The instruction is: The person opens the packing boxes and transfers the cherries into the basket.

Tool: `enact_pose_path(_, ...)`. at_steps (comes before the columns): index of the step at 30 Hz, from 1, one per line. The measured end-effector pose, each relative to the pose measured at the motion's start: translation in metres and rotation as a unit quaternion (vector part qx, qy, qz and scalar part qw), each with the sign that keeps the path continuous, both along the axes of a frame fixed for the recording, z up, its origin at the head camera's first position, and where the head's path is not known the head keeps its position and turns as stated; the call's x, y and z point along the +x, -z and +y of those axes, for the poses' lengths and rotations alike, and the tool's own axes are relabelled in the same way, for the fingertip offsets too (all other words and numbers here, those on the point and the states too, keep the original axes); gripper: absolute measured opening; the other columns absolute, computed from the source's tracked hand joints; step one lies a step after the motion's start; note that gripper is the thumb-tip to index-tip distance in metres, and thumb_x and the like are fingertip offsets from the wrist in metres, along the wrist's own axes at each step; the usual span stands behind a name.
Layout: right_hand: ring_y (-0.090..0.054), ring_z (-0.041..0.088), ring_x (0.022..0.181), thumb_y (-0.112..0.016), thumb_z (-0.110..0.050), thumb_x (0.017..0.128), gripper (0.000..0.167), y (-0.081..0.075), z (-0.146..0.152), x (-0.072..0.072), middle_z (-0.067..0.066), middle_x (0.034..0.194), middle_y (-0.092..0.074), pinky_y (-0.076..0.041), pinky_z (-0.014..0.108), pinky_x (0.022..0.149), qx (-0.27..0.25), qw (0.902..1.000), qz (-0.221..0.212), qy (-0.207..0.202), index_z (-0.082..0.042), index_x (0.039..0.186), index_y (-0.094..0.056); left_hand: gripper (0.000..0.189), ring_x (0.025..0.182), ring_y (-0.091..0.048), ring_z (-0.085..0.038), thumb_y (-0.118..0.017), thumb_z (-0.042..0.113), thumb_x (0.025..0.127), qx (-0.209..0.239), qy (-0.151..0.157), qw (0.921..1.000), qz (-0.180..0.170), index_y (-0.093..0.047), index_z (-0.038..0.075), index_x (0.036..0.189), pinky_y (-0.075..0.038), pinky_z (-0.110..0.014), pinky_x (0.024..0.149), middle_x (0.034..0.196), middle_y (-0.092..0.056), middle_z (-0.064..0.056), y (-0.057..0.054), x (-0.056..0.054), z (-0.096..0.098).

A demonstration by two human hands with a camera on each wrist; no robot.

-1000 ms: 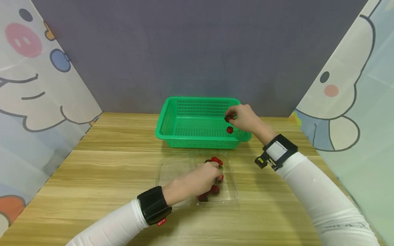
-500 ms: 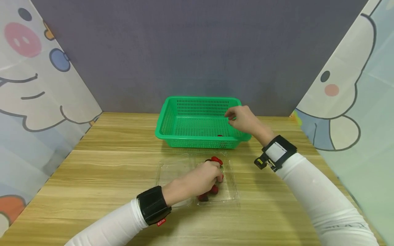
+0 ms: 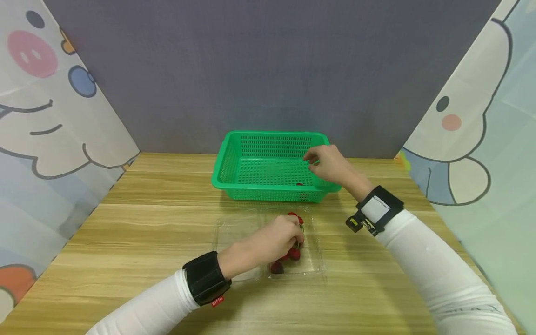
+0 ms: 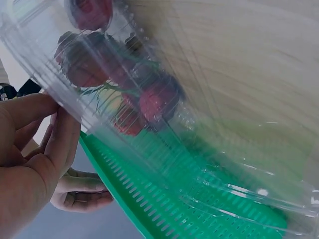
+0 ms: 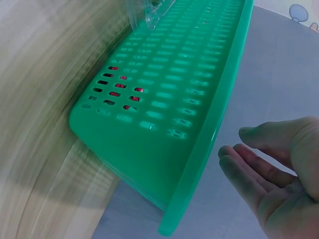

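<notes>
My left hand (image 3: 278,237) reaches over the right half of a clear plastic clamshell box (image 3: 311,260), its fingers bent down among the red cherries (image 3: 294,254). In the left wrist view the fingers (image 4: 60,129) come right at the box wall, and I cannot tell what they hold. Green stems and several dark red fruits show through the plastic. Over the right end of a green slotted basket (image 3: 272,188), my right hand (image 3: 328,163) hovers with loosely bent fingers and nothing between them. Red fruit (image 5: 119,85) shows through the basket's slots at its near right corner.
The clamshell's other half (image 3: 234,230) lies unfolded to the left. Behind the basket rises a grey panel (image 3: 268,74), with cartoon-printed panels (image 3: 473,139) on either side. All stands on a wood-grain table (image 3: 159,214).
My right hand has let go of a dark cherry, and a cherry near it has dropped from sight; red now shows low in the basket. The left hand has shifted slightly over the fruit.
</notes>
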State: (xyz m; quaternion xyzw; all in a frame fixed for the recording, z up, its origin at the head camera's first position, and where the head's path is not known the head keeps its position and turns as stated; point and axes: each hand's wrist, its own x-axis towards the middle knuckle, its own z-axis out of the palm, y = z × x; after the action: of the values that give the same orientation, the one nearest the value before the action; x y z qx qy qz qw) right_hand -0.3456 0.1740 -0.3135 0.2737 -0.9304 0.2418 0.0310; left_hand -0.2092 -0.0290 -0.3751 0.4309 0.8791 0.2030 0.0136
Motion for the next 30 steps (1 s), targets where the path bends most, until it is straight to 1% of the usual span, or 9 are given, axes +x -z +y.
enact_pose_path(6, -0.067, 0.038, 0.108, -0.069, 0.003, 0.093, 0.023, 0.000, -0.002, 0.002, 0.020, 0.115, -0.071, -0.054, 0.050, 0.091, 0.008, 0.9997, 0.023, -0.010, 0.003, 0.116, -0.072, 0.020, 0.088, -0.067, -0.012, -0.066, -0.011, 0.094, 0.025, 0.003, 0.9996, -0.008, -0.080, 0.003, 0.095, -0.049, -0.009, 0.070, 0.094, -0.065, -0.004, -0.005, 0.000, -0.002)
enact_pose_path(8, -0.067, 0.037, 0.107, -0.070, 0.001, 0.093, 0.021, 0.000, -0.002, 0.003, 0.020, 0.113, -0.071, -0.054, 0.050, 0.091, 0.011, 0.9993, 0.033, -0.014, 0.003, 0.114, -0.073, 0.020, 0.086, -0.067, -0.012, -0.065, -0.012, 0.093, 0.037, 0.006, 0.9993, -0.005, -0.079, 0.003, 0.094, -0.049, -0.010, 0.069, 0.094, -0.065, -0.005, -0.006, 0.000, -0.003)
enact_pose_path(12, -0.067, 0.036, 0.105, -0.069, -0.003, 0.096, 0.019, -0.001, -0.003, 0.006, 0.021, 0.112, -0.072, -0.053, 0.050, 0.092, 0.014, 0.9989, 0.041, -0.019, 0.003, 0.113, -0.073, 0.020, 0.084, -0.066, -0.012, -0.066, -0.012, 0.092, 0.052, 0.010, 0.9985, 0.011, -0.079, 0.003, 0.092, -0.048, -0.010, 0.068, 0.092, -0.064, -0.005, -0.007, 0.000, -0.005)
enact_pose_path(17, -0.066, 0.035, 0.104, -0.068, -0.004, 0.096, 0.018, 0.000, -0.002, 0.009, 0.019, 0.110, -0.072, -0.053, 0.050, 0.091, 0.015, 0.9984, 0.050, -0.024, 0.003, 0.112, -0.074, 0.020, 0.087, -0.067, -0.013, -0.067, -0.012, 0.091, 0.065, 0.011, 0.9973, 0.031, -0.079, 0.004, 0.092, -0.051, -0.012, 0.072, 0.092, -0.064, -0.004, -0.009, -0.001, -0.007)
enact_pose_path(22, -0.067, 0.036, 0.102, -0.068, -0.003, 0.095, 0.018, 0.001, -0.001, 0.012, 0.019, 0.108, -0.073, -0.054, 0.050, 0.089, 0.009, 0.9970, 0.065, -0.041, 0.003, 0.110, -0.074, 0.017, 0.091, -0.068, -0.016, -0.070, -0.011, 0.090, 0.073, 0.011, 0.9961, 0.048, -0.079, 0.003, 0.094, -0.053, -0.015, 0.077, 0.094, -0.065, -0.005, -0.010, -0.003, -0.008)
enact_pose_path(25, -0.067, 0.035, 0.102, -0.069, -0.003, 0.095, 0.017, 0.001, -0.002, 0.015, 0.018, 0.108, -0.073, -0.054, 0.050, 0.090, 0.004, 0.9966, 0.068, -0.045, 0.003, 0.110, -0.074, 0.017, 0.092, -0.069, -0.020, -0.069, -0.012, 0.091, 0.085, 0.010, 0.9952, 0.048, -0.078, 0.001, 0.096, -0.053, -0.016, 0.078, 0.096, -0.066, -0.007, -0.013, -0.004, -0.010)
enact_pose_path(30, -0.068, 0.034, 0.102, -0.070, -0.001, 0.094, 0.017, 0.004, -0.003, 0.019, 0.018, 0.108, -0.073, -0.054, 0.049, 0.089, -0.006, 0.9966, 0.065, -0.051, 0.002, 0.110, -0.075, 0.018, 0.092, -0.069, -0.021, -0.068, -0.013, 0.091, 0.105, 0.006, 0.9939, 0.035, -0.078, 0.000, 0.098, -0.053, -0.016, 0.075, 0.099, -0.067, -0.008, -0.017, -0.005, -0.014)
